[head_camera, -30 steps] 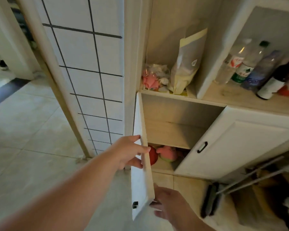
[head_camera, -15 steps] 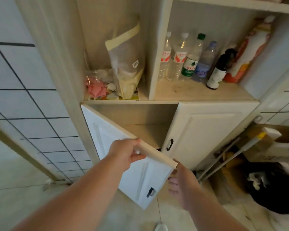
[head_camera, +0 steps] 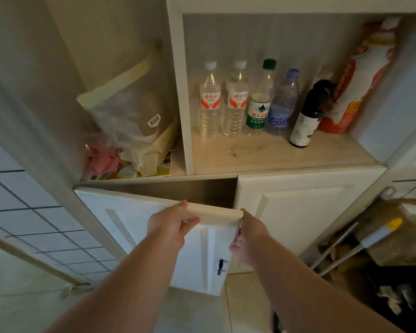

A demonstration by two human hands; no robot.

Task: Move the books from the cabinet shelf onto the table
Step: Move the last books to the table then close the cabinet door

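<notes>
left hand [head_camera: 169, 224] clamped on the ajar cabinet door's [head_camera: 139, 227] top edge; right hand [head_camera: 249, 233] curled round its free corner.

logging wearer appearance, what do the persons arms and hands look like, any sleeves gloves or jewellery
Both forearms are bare as far as the frame shows, with no sleeves in view. The left hand and right hand wear no gloves, and no rings, watch or bracelet can be seen.

The wooden shelf [head_camera: 262, 155] carries four plastic bottles [head_camera: 235, 99] and a dark bottle [head_camera: 304, 121].
</notes>
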